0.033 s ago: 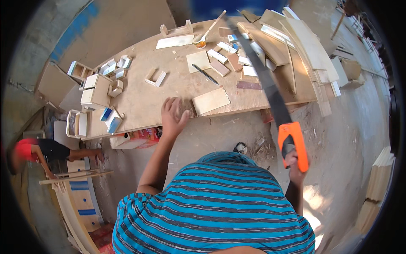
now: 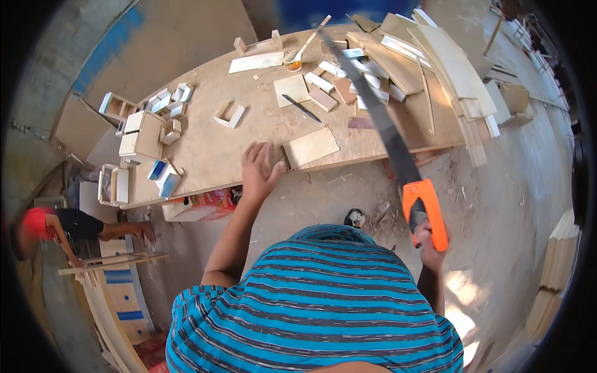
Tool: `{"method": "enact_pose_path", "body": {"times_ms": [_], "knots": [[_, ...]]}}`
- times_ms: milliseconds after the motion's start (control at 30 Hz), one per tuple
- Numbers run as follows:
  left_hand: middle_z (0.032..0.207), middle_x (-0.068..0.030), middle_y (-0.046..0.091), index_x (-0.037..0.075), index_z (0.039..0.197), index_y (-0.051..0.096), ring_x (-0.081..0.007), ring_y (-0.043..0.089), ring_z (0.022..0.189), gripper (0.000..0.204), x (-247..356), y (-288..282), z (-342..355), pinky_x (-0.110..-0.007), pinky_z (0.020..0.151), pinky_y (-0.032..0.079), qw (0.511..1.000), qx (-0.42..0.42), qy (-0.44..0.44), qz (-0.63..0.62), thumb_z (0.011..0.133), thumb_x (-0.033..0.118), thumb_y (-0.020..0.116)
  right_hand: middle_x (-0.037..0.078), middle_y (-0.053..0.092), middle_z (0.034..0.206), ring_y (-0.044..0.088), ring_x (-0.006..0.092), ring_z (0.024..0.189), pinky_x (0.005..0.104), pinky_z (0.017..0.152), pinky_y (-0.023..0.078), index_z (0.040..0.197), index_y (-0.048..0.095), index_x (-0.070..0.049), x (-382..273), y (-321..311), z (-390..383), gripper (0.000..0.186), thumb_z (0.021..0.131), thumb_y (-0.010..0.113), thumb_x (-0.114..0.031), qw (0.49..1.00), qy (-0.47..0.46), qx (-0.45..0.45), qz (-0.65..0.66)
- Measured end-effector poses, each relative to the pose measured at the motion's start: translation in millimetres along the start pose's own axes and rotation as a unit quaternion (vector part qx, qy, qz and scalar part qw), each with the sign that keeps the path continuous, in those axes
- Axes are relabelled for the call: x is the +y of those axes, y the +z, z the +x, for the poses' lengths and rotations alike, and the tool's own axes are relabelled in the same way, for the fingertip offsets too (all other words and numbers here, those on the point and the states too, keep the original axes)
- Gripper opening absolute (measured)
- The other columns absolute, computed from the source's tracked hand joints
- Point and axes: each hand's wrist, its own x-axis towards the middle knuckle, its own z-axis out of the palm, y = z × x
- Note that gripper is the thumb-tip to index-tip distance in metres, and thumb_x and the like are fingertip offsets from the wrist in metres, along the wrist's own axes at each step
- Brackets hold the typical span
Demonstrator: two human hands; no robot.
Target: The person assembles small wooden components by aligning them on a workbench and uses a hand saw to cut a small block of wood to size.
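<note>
**A:** OK, head view. What's each hand got?

**B:** Right hand (image 2: 424, 236) has its fingers wrapped shut round the orange handle (image 2: 439, 217) of a saw (image 2: 390, 137). The handle sits out past the front edge of the counter (image 2: 205, 148), with the blade slanting over the right half toward the far edge. Probably gripped that way to give the knuckles room off the wood. Can't tell if the blade touches anything.

**A:** And the left?

**B:** Left hand (image 2: 257, 173) is by the middle of the front edge, fingers loosely spread, no grip that I can see. Resting or hovering? Can't tell. A bare board (image 2: 312, 148) lies flat just right of it, near that same edge, handy to reach I guess.

**A:** Rest looks chaotic lol

**B:** Kinda sorted imo. Loose blocks (image 2: 321, 99) sit right of centre, long boards (image 2: 451, 68) pile up at the right end, little boxes (image 2: 140, 138) group at the left end. Pen (image 2: 301, 108) lies partly on a square panel (image 2: 289, 87), maybe so it's easy to spot. Brush (image 2: 313, 37) leans in a pot (image 2: 295, 64) near the far edge, likely out of the way.
</note>
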Motion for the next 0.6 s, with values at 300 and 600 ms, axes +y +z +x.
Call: {"method": "enact_pose_path", "body": {"times_ms": [300,600], "knots": [[0.127,-0.0261,0.047,-0.006,0.128,0.047,-0.0411,0.048,0.115,0.068,26.2,66.7,25.0,-0.041,0.098,0.042,0.992,-0.044,0.121,0.002,0.076,0.027,0.075,0.008,0.053,0.062,0.052,0.0203,0.053,0.0291,0.053,0.041,0.075,0.057,-0.001,-18.4,93.2,-77.2,0.021,0.074,0.072,-0.015,0.996,-0.015,-0.012,-0.091],[0.124,-0.0282,0.046,-0.011,0.125,0.048,-0.0419,0.044,0.115,0.066,3.4,65.4,14.5,-0.046,0.1,0.037,0.987,-0.049,0.151,-0.031,0.073,0.022,0.073,0.012,0.055,0.065,0.056,0.0315,0.056,0.0339,0.052,0.043,0.079,0.058,-0.003,-11.3,126.9,-122.8,0.022,0.072,0.075,-0.016,0.983,-0.034,-0.028,-0.177]]}}
